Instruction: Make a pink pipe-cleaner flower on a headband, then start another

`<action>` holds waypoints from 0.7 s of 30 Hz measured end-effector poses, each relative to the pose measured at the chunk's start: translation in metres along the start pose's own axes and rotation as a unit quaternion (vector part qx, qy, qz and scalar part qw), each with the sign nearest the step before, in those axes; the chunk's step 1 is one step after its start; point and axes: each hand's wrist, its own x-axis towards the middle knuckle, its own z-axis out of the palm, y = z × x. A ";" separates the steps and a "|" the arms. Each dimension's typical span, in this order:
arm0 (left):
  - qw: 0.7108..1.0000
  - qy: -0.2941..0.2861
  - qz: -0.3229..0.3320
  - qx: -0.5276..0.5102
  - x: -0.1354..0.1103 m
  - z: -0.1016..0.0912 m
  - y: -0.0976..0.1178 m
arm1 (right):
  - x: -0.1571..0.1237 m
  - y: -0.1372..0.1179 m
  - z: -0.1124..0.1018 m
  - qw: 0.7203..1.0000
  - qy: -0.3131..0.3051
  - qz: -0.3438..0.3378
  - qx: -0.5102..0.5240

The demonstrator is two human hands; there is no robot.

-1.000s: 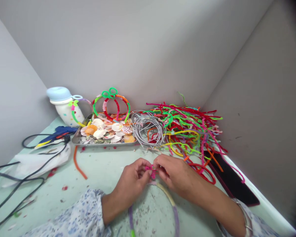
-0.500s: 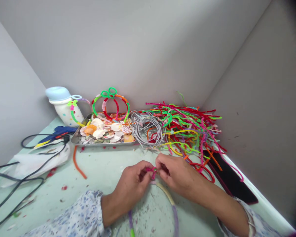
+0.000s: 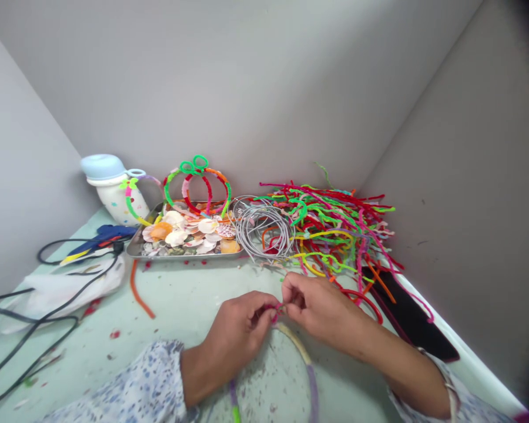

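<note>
My left hand [image 3: 242,326] pinches a small piece of pink pipe cleaner [image 3: 275,312], mostly hidden by its fingers. Thumb and fingers of my right hand [image 3: 311,302] close at the right side of that piece; what exactly they grip is too small to make out. Just below both hands, a hoop wrapped in pipe cleaner [image 3: 297,341] lies over the table. It shows cream and purple on the right, purple and green on the left, and its top meets the pink piece.
A metal tray [image 3: 185,256] of seashells carries finished hoops [image 3: 207,170]. Beside it lie coiled grey wire [image 3: 264,232] and a heap of pipe cleaners [image 3: 335,217]. Farther left are a white bottle [image 3: 119,200], a blue glue gun [image 3: 110,235], a black cord [image 3: 48,317] and an orange pipe cleaner [image 3: 139,294].
My right hand has shifted slightly to the right, its fingers still pinched. Less of the pink pipe cleaner shows between the hands. My left hand stays nearly in place.
</note>
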 end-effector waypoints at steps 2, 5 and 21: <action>1.000 0.000 0.023 0.013 0.000 0.000 0.001 | 0.000 0.000 0.000 1.000 -0.003 0.013 0.010; 0.998 -0.006 0.045 0.035 -0.002 0.000 0.002 | 0.001 0.000 0.002 0.999 -0.011 0.024 0.026; 0.958 -0.017 -0.115 -0.263 0.007 0.000 0.000 | 0.004 -0.002 -0.002 0.999 0.026 -0.033 0.029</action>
